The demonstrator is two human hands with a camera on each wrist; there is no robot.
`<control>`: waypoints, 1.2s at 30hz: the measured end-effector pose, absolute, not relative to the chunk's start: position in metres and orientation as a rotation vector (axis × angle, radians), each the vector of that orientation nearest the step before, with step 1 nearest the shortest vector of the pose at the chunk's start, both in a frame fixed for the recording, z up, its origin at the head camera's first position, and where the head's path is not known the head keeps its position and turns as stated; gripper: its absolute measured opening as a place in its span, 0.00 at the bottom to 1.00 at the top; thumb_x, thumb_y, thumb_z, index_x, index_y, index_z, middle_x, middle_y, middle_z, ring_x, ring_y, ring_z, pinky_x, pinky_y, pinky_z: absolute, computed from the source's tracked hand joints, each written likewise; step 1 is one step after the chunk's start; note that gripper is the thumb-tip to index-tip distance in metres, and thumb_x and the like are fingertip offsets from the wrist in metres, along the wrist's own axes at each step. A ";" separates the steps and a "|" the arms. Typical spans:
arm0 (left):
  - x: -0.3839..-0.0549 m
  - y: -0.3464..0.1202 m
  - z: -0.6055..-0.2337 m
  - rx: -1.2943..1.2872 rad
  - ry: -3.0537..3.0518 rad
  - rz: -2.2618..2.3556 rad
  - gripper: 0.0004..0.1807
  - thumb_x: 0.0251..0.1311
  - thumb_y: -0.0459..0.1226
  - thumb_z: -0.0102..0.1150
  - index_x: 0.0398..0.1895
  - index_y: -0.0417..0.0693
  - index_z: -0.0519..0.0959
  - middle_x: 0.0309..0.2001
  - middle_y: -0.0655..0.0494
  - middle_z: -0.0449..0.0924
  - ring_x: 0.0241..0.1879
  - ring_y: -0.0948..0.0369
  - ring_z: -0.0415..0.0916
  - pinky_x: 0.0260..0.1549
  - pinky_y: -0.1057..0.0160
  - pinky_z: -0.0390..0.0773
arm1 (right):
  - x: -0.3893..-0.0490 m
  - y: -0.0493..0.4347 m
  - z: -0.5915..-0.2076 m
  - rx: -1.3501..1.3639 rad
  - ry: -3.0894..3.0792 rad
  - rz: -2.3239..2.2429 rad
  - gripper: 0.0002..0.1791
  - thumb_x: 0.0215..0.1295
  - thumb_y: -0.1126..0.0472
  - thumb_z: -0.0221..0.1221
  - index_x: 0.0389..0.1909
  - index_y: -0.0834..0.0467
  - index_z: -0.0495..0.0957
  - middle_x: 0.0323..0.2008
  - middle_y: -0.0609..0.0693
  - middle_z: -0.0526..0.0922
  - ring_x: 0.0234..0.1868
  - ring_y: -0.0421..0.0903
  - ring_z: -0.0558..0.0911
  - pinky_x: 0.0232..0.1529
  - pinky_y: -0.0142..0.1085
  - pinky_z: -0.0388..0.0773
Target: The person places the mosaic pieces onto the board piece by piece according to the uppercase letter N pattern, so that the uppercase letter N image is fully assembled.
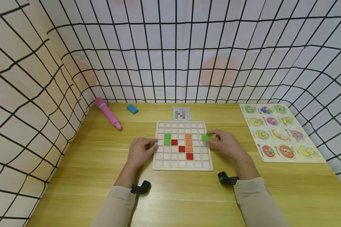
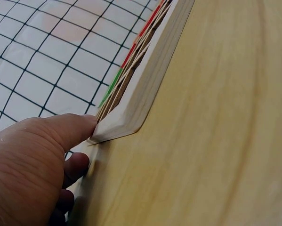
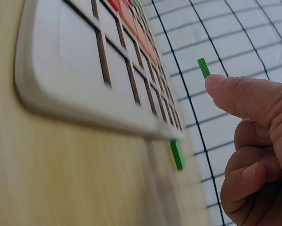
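A white grid board lies on the table with two green tiles, three red tiles and a column of orange tiles in its squares. My right hand pinches a green tile between thumb and finger, above the board's right edge. In the right wrist view, the held tile's thin edge shows past the thumb, and another green tile lies beside the board. With its thumb touching the board's left edge, my left hand rests there, the other fingers loosely bent.
Behind the board lies a small pattern card with coloured squares. A pink microphone-shaped toy and a blue block are at the back left. A fruit picture board lies on the right, and a black-gridded white curtain surrounds the table.
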State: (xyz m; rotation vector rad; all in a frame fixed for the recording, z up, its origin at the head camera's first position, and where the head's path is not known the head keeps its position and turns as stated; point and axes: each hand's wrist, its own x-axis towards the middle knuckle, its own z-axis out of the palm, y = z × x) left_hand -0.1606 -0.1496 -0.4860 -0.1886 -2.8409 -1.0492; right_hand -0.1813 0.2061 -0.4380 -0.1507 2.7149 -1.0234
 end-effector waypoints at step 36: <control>-0.163 -0.152 -0.488 -0.207 -2.851 -1.019 0.17 0.63 0.47 0.68 0.54 0.58 0.87 0.33 0.58 0.83 0.40 0.57 0.70 0.47 0.55 0.64 | -0.165 0.084 -0.442 -0.450 2.709 -0.898 0.15 0.67 0.49 0.66 0.52 0.46 0.83 0.19 0.43 0.70 0.21 0.41 0.67 0.25 0.35 0.61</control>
